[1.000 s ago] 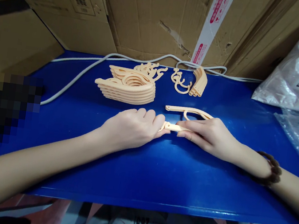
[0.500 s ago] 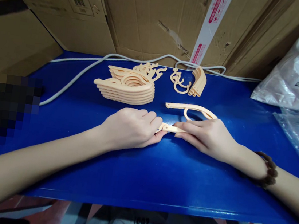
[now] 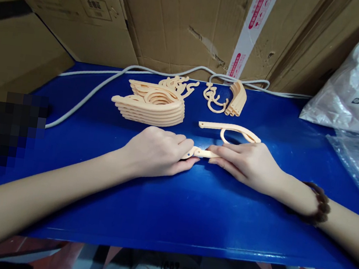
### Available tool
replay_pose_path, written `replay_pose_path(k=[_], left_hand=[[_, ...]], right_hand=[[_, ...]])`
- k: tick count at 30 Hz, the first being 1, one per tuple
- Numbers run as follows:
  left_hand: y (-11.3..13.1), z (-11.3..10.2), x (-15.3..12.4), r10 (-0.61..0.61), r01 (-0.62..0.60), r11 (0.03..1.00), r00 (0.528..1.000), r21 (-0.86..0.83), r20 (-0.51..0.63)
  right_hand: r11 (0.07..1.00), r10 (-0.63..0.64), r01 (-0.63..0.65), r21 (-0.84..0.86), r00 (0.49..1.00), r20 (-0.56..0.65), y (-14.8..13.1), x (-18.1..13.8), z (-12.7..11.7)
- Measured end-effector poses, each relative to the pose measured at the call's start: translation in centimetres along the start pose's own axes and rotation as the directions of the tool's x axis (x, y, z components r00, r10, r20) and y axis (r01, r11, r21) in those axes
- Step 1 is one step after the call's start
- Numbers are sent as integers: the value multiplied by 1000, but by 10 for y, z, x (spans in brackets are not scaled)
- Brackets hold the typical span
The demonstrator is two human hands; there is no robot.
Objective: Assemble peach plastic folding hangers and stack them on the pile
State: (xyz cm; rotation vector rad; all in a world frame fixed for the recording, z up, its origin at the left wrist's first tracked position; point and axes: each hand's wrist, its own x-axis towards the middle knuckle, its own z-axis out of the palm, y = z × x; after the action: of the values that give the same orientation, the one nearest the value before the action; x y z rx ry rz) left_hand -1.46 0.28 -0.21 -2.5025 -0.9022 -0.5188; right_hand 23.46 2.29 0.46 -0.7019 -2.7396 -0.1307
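My left hand (image 3: 160,152) is closed around one end of a cream plastic folding hanger (image 3: 207,154). From the other side, my right hand (image 3: 249,163) pinches it between thumb and fingers. A joint with small round holes shows between the hands; most of the rest is covered by my fingers. A curved hanger arm (image 3: 222,127) with a loop appears just behind my right hand, which hides part of it. I cannot tell whether it joins the held hanger. Beyond my left hand lies a stack of hanger arms (image 3: 151,112).
Loose hooks (image 3: 175,82) lie behind the stack. More hooks (image 3: 216,106) and short curved pieces (image 3: 237,99) are at the back right of the blue table (image 3: 169,212). A white cable (image 3: 88,96), cardboard boxes (image 3: 181,20) and a plastic bag (image 3: 353,95) border the area.
My left hand has shifted very slightly left, and a little more of the hanger's joint shows between the hands. Both hands keep their hold.
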Motion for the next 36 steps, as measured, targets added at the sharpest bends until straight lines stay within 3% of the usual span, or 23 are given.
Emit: replay_pose_path(k=[14, 18, 30, 36], left_hand=[[-4, 1, -1, -39, 51, 974, 998, -220, 59], [-3, 0, 0, -32, 45, 977, 998, -211, 62], [-8, -3, 1, 58, -48, 982, 997, -183, 50], [-6, -5, 0, 146, -137, 969, 989, -205, 33]], right_hand=[[999, 39, -39, 29, 999, 21, 4, 2, -3], [999, 34, -35, 34, 999, 16, 5, 2, -3], [999, -13, 14, 37, 1000, -10, 3, 2, -6], [988, -83, 72, 139, 994, 78, 6, 2, -7]])
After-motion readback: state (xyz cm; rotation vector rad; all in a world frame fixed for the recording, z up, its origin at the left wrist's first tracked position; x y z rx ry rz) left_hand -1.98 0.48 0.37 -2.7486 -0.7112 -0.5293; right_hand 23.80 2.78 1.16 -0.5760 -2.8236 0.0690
